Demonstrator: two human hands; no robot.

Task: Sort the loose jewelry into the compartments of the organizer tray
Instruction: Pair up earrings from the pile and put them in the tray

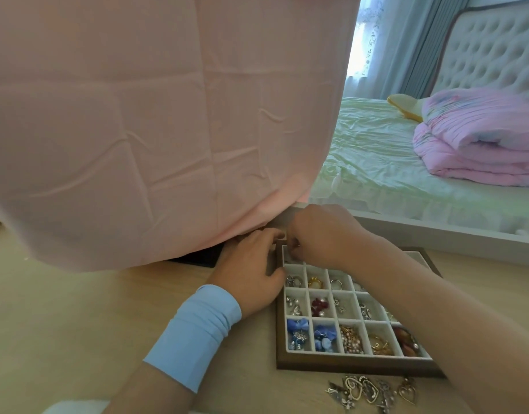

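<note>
Nearest to the lens, at the lower right of the frame, a bare forearm is seen; it leads up to the right hand (323, 234) near the middle of the frame. Its fingers are curled down, and the tips are brought together over the upper left compartment of the organizer tray (346, 364). Whether a piece is pinched there cannot be told.

The left hand (251, 273) is placed at the left edge of the tray. Its thumb is laid over the brown frame and its fingers are bent round the upper left corner, so the tray is held. A light blue wristband (194, 336) is worn on this forearm.

The tray is set on a pale wooden surface (78, 309), lower right of centre. In its white cells, blue bow pieces (299, 331), red beads (319, 306), a gold ring (315, 282) and a heap of small pearls (351, 339) are kept.

Loose jewelry (370, 391) with heart-shaped pendants is heaped just below the tray's lower edge.

The upper left of the frame is filled by a pink cloth (152, 115). At the upper right, a bed (376, 162) with a folded pink quilt (481, 144) is visible.
</note>
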